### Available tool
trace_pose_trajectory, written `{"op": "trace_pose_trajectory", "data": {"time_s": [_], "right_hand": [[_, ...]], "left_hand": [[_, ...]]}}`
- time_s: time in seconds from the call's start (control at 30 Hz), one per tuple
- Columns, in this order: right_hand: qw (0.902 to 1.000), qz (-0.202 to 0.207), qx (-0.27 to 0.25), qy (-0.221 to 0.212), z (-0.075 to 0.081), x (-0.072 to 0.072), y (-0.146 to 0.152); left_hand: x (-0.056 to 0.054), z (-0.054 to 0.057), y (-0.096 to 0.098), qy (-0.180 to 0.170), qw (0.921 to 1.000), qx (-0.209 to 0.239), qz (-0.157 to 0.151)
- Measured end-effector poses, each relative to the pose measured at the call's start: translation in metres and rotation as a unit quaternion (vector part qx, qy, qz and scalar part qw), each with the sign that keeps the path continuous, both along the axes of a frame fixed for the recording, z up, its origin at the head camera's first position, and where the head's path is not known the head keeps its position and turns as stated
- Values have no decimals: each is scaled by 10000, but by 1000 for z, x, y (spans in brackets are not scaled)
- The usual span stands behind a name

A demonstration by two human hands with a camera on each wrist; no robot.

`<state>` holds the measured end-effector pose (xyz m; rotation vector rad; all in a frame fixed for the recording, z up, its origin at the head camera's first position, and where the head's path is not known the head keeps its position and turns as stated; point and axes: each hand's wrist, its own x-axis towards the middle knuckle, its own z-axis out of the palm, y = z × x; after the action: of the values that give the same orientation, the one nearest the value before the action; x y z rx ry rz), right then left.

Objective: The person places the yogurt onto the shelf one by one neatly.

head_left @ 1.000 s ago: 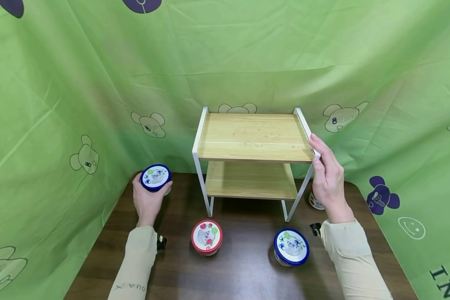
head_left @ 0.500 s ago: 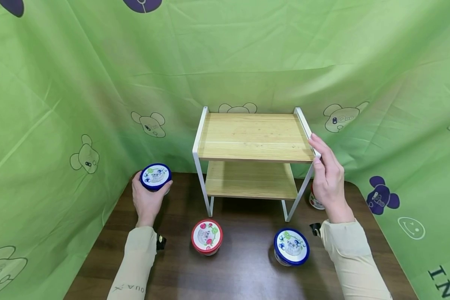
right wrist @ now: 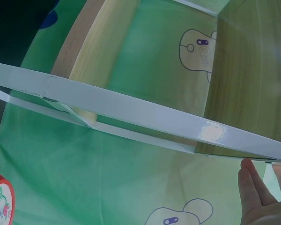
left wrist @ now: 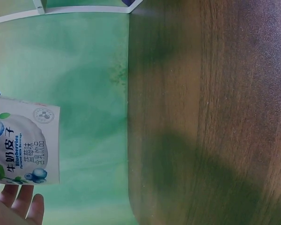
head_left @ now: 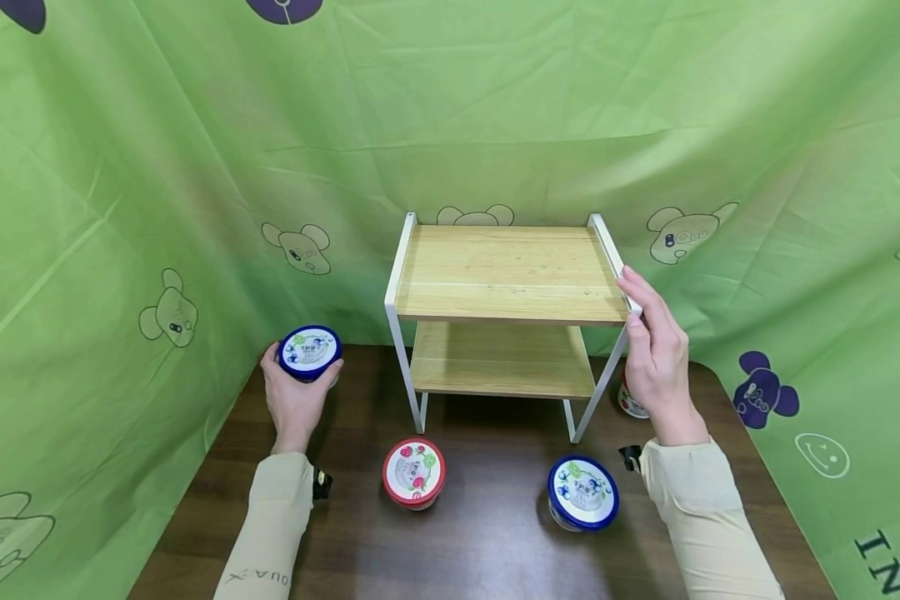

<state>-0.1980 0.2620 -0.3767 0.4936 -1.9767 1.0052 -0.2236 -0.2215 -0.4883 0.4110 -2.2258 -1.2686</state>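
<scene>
My left hand [head_left: 294, 405] grips a blue-lidded tub [head_left: 311, 353] around its sides, at the left of the head view. In the left wrist view, blueberries and the word "Blueberries" show on this raised tub [left wrist: 25, 145], with curled fingers under its side. My right hand [head_left: 658, 367] touches the right white rail of a two-tier wooden shelf [head_left: 506, 271], its fingers fairly straight along the rail and the thumb near the front corner. The right wrist view catches only the fingertips [right wrist: 253, 190] at the frame's edge.
A red-lidded tub [head_left: 414, 473] stands before the shelf's left leg, and another blue-lidded tub [head_left: 583, 493] at front right. Behind my right wrist, another red-lidded tub [head_left: 632, 402] is partly hidden. A green cloth [head_left: 495, 108] hangs around the brown table [head_left: 487, 558].
The blue-lidded tub in my left hand has shifted very slightly up and left. My right hand and the shelf look unchanged.
</scene>
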Motion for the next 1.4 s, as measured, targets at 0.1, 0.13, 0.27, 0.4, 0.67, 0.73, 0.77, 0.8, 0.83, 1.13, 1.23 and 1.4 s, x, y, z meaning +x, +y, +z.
{"op": "trace_pose_trajectory", "data": {"time_s": [0.1, 0.13, 0.27, 0.4, 0.67, 0.73, 0.77, 0.8, 0.83, 1.13, 1.23, 1.4], "right_hand": [[10000, -8, -6, -6, 0, 0, 0], [10000, -8, -5, -5, 0, 0, 0], [10000, -7, -14, 8, 0, 0, 0], [10000, -10, -15, 6, 0, 0, -1], [10000, -18, -22, -4, 1, 0, -1], [10000, -29, -26, 4, 1, 0, -1], [10000, -32, -22, 2, 1, 0, -1], [10000, -36, -22, 1, 1, 0, -1], [10000, -41, -24, -3, 1, 0, -1], [10000, -63, -9, -3, 0, 1, -1], [10000, -60, -22, -21, 0, 2, -1], [10000, -58, -27, -27, 0, 2, -1]], "left_hand": [[0, 0, 0, 90, 9999, 57, 18], [-1, 0, 0, 119, 9999, 69, 24], [-1, -1, 1, 234, 9997, 54, 35], [-2, -2, 1, 344, 9994, -22, 22], [-2, -3, 0, 433, 9990, -95, 12], [-2, -3, 0, 443, 9990, -94, 1], [-2, -3, 0, 450, 9989, -90, -7], [-2, -3, 0, 454, 9989, -88, -14], [-2, -3, 0, 463, 9989, -91, -21], [0, -2, 1, 498, 9986, -122, -123], [0, -2, 2, 496, 9986, -140, -129], [0, -1, 2, 607, 9979, -181, -159]]}}
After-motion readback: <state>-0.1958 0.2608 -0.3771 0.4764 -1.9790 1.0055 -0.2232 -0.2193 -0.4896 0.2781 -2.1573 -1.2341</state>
